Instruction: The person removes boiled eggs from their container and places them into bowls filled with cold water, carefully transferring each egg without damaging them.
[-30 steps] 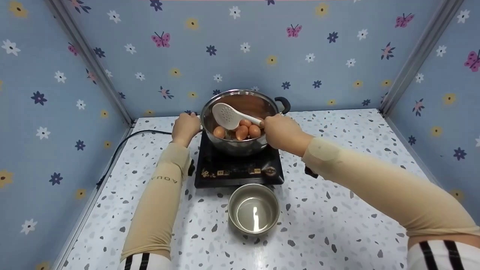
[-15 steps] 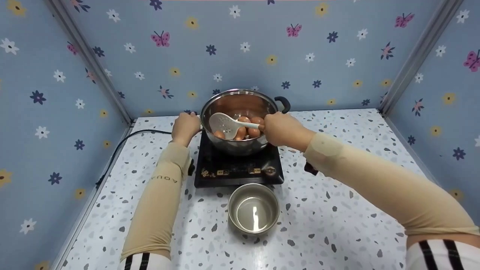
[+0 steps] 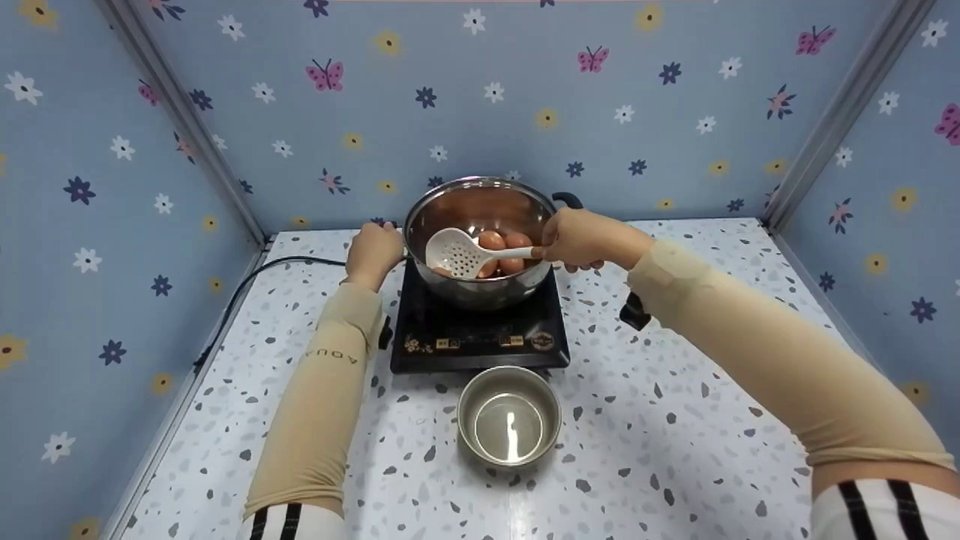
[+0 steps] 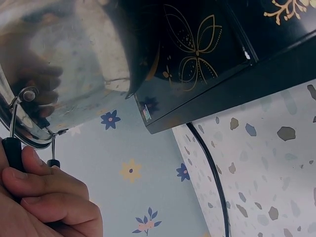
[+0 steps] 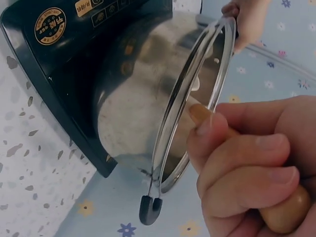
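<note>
A large steel pot (image 3: 480, 296) stands on a black induction cooker (image 3: 480, 354), with several brown eggs (image 3: 492, 240) inside. My left hand (image 3: 373, 255) grips the pot's left handle; the left wrist view shows fingers curled round the black handle grip (image 4: 14, 152). Over the pot's right rim, my right hand (image 3: 589, 238) holds a white slotted spoon (image 3: 454, 251) by its wooden handle (image 5: 284, 210). The spoon's perforated head is inside the pot at the left, partly covering some eggs. Behind my right hand the pot's other black handle (image 3: 568, 199) shows partly.
A smaller metal bowl (image 3: 510, 381) sits in front of the cooker on the speckled tabletop (image 3: 660, 420). A black power cord (image 3: 247, 281) runs off to the left. Flower-patterned panels (image 3: 495, 90) close in the back and both sides.
The slotted spoon's head has come down lower among the eggs, then shifted slightly right. My right hand has moved right and a little up. My left hand stays at the pot handle.
</note>
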`<state>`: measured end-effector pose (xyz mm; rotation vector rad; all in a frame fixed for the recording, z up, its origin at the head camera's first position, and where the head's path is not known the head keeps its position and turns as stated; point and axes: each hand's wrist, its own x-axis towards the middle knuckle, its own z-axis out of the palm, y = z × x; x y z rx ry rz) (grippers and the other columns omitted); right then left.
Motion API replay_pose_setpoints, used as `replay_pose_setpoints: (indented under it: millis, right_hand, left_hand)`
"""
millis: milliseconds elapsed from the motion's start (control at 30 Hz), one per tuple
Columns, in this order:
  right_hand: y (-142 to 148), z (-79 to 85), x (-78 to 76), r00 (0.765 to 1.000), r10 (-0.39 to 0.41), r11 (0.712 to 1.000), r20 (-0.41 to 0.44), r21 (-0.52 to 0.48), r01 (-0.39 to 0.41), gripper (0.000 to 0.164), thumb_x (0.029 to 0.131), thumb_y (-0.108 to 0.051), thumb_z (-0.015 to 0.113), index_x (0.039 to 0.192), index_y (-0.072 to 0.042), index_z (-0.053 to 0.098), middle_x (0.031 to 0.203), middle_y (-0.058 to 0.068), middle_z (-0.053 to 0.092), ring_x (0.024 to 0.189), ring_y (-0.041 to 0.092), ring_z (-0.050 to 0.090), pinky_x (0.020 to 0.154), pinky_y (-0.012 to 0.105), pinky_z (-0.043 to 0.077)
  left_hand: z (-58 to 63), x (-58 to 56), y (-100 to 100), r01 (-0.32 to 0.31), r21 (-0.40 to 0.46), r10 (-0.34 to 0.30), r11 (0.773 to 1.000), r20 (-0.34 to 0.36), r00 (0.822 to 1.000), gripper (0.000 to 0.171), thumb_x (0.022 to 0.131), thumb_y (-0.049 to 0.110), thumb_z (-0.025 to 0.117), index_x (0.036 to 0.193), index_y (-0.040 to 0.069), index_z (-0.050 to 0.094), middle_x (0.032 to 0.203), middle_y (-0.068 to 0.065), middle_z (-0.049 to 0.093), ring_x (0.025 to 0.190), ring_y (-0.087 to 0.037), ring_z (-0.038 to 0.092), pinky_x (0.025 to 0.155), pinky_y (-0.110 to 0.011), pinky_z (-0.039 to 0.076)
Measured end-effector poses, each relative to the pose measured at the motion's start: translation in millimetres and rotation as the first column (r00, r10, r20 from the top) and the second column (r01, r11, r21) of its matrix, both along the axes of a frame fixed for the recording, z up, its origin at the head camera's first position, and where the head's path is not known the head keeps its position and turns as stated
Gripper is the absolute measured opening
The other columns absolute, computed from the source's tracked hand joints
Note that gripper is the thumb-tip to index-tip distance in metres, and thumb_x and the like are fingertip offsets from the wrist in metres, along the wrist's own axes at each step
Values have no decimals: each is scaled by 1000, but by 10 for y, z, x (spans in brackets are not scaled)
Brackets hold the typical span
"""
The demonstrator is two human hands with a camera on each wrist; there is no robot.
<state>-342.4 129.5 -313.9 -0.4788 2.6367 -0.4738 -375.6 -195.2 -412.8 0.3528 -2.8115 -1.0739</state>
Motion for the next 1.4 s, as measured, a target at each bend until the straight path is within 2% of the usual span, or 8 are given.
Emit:
replay_pose_setpoints:
  millis: [233,500,667,867,967,1100,1233,1400]
  right_hand:
    - [175,16,-131,990,-18,996,137,-86,30,30,109,-34,67,113,-7,80,68,-1,63,48,8,44,48,25,38]
    - [288,-18,-220,956,-73,972,283,-193,132,31,110,-26,65,129,-3,75,70,-1,60,50,8,42,50,25,38]
    - [341,-56,-260,937,-95,955,336,-235,181,28,111,-24,63,127,-4,74,71,0,58,52,10,43,52,26,37]
    - [422,-97,-266,926,-109,939,361,-269,216,22,112,-22,60,120,-6,74,71,0,58,55,11,43,55,28,38]
    - [460,-109,-266,924,-110,933,366,-284,223,24,112,-21,60,124,-6,74,71,0,59,53,11,42,54,27,36]
    - [521,-119,-254,925,-114,920,361,-313,235,27,109,-18,61,129,-4,73,70,0,62,50,9,42,51,25,35]
    - [596,-128,-232,930,-122,905,347,-345,248,29,107,-14,61,131,-1,72,69,-1,63,48,8,42,49,24,34]
    - [700,-136,-213,927,-129,892,351,-368,263,35,108,-12,58,139,0,67,70,0,65,48,8,39,50,25,34]
  left_hand:
    - [-2,-29,2,-15,-11,15,1000,9,1000,56,117,29,31,118,-7,73,115,-28,75,100,-41,71,90,-57,55]
    - [-2,-42,1,6,-31,-5,999,22,1000,56,117,27,29,122,-10,71,118,-31,74,107,-47,72,96,-60,55]
    - [-4,-56,0,7,-25,-7,1000,21,1000,57,117,28,30,125,-11,70,123,-32,73,111,-48,71,99,-61,54]
    - [-5,-51,0,4,-15,-4,1000,23,1000,58,116,30,29,121,-8,72,120,-31,74,108,-47,71,97,-61,54]
    - [3,-36,5,-2,-11,2,1000,22,1000,54,117,30,30,105,-2,72,108,-26,74,94,-41,69,91,-57,54]
    - [15,-25,20,-14,-12,14,1000,14,1000,52,116,29,31,101,-1,71,105,-25,74,90,-38,67,88,-55,54]
    - [12,-29,16,-12,-10,12,1000,6,1000,55,116,28,30,114,-7,73,117,-30,74,105,-45,71,95,-59,54]
    - [-8,-33,-10,-4,-6,4,1000,3,1000,56,116,29,31,121,-10,71,124,-32,73,117,-51,69,104,-63,52]
